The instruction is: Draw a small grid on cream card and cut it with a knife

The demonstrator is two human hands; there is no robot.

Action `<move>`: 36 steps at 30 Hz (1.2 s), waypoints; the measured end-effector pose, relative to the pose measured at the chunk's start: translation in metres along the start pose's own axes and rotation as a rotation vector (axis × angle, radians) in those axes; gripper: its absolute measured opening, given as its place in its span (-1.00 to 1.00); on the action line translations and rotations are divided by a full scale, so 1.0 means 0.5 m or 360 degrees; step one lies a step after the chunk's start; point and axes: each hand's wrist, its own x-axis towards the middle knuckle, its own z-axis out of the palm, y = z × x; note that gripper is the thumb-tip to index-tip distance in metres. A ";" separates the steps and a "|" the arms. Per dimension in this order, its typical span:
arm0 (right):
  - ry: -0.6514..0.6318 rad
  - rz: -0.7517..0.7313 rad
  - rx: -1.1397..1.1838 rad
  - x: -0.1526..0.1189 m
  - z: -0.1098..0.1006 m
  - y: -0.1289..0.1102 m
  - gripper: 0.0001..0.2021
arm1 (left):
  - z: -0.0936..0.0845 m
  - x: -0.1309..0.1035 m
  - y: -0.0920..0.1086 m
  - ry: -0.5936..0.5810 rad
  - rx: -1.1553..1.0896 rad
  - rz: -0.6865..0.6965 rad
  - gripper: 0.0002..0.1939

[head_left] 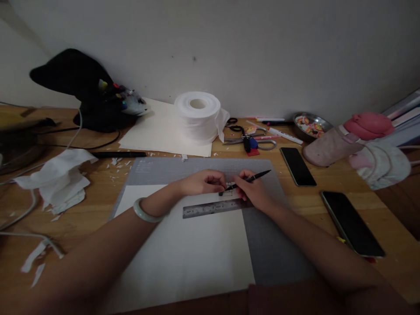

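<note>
My right hand is closed around a slim black pen, which slants from the upper right down to the paper. Its lower end meets a small drawing in black lines near the top edge of a white sheet. Just left of the drawing, my left hand rests on the sheet with curled fingers. A small dark spot shows by its fingertips; whether the fingers hold anything is hidden. Below both hands a metal ruler lies across the sheet. A grey cutting mat is underneath.
Behind the mat stands a white paper roll on blank sheets. Scissors, pens and a metal bowl sit farther right, near two phones and a pink-lidded bottle. Crumpled tissue, scraps and cables lie left.
</note>
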 end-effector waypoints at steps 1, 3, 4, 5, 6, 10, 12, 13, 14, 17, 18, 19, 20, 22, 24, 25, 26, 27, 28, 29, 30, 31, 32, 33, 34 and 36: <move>0.0009 -0.0001 0.0015 0.005 -0.003 -0.004 -0.77 | 0.000 0.001 -0.001 0.0003 -0.0001 0.0008 -0.86; -0.0021 -0.0008 -0.0009 0.019 -0.011 -0.016 -0.78 | -0.001 0.002 -0.005 0.0001 0.0001 0.0058 -0.88; -0.0063 -0.0020 -0.0050 0.028 -0.014 -0.023 -0.79 | -0.002 0.004 -0.007 -0.0005 0.0002 0.0094 -0.88; -0.0119 -0.0041 -0.0106 0.039 -0.016 -0.032 -0.80 | -0.003 0.005 -0.009 -0.0014 0.0006 0.0128 -0.88; -0.0174 -0.0070 -0.0176 0.051 -0.016 -0.041 -0.80 | -0.004 0.006 -0.012 -0.0022 0.0011 0.0155 -0.89; -0.0250 -0.0181 -0.0374 0.104 -0.005 -0.083 -0.79 | -0.007 0.008 -0.021 -0.0020 0.0055 0.0220 -0.90; -0.0423 -0.0192 -0.0553 0.126 0.008 -0.103 -0.81 | -0.008 0.008 -0.023 -0.0007 0.0071 0.0237 -0.91; -0.0524 -0.0200 -0.0674 0.135 0.015 -0.110 -0.82 | -0.009 0.008 -0.024 -0.0007 0.0071 0.0242 -0.91; -0.0592 -0.0209 -0.0791 0.142 0.023 -0.115 -0.82 | -0.009 0.008 -0.024 -0.0007 0.0066 0.0243 -0.91; -0.0591 -0.0249 -0.0986 0.153 0.044 -0.115 -0.82 | -0.009 0.008 -0.022 -0.0004 0.0073 0.0218 -0.92; -0.0558 -0.0260 -0.0986 0.154 0.049 -0.110 -0.82 | -0.009 0.008 -0.021 0.0002 0.0083 0.0208 -0.92; -0.0532 -0.0270 -0.0968 0.154 0.052 -0.104 -0.81 | -0.009 0.008 -0.020 0.0012 0.0091 0.0204 -0.93; -0.0517 -0.0277 -0.0944 0.154 0.054 -0.097 -0.81 | -0.009 0.008 -0.020 0.0023 0.0094 0.0209 -0.94; -0.0527 -0.0291 -0.0883 0.153 0.052 -0.086 -0.82 | -0.009 0.008 -0.019 0.0029 0.0083 0.0220 -0.93; -0.0551 -0.0276 -0.0829 0.152 0.048 -0.081 -0.83 | -0.009 0.008 -0.019 0.0016 0.0073 0.0217 -0.92; -0.0565 -0.0254 -0.0807 0.151 0.046 -0.080 -0.83 | -0.009 0.008 -0.019 0.0007 0.0071 0.0218 -0.91; -0.0577 -0.0230 -0.0793 0.151 0.045 -0.081 -0.82 | -0.009 0.009 -0.019 0.0000 0.0072 0.0221 -0.91; -0.0590 -0.0208 -0.0792 0.151 0.045 -0.083 -0.82 | -0.009 0.009 -0.018 -0.0004 0.0076 0.0228 -0.91; -0.0603 -0.0191 -0.0801 0.151 0.045 -0.084 -0.81 | -0.009 0.008 -0.018 -0.0004 0.0086 0.0236 -0.91; -0.0612 -0.0180 -0.0818 0.151 0.045 -0.086 -0.80 | -0.009 0.008 -0.017 -0.0002 0.0100 0.0242 -0.91; -0.0618 -0.0177 -0.0841 0.151 0.046 -0.087 -0.79 | -0.009 0.008 -0.017 -0.0001 0.0116 0.0241 -0.91; -0.0623 -0.0177 -0.0866 0.151 0.047 -0.088 -0.78 | -0.010 0.008 -0.016 -0.0002 0.0129 0.0240 -0.91; -0.0630 -0.0181 -0.0891 0.151 0.047 -0.089 -0.77 | -0.010 0.008 -0.015 -0.0003 0.0135 0.0240 -0.92; -0.0637 -0.0189 -0.0914 0.151 0.048 -0.090 -0.77 | -0.010 0.008 -0.015 -0.0009 0.0136 0.0242 -0.92; -0.0641 -0.0200 -0.0932 0.150 0.048 -0.090 -0.77 | -0.010 0.008 -0.014 -0.0015 0.0130 0.0248 -0.92; -0.0657 -0.0215 -0.0951 0.148 0.048 -0.092 -0.77 | -0.009 0.009 -0.014 -0.0019 0.0112 0.0255 -0.91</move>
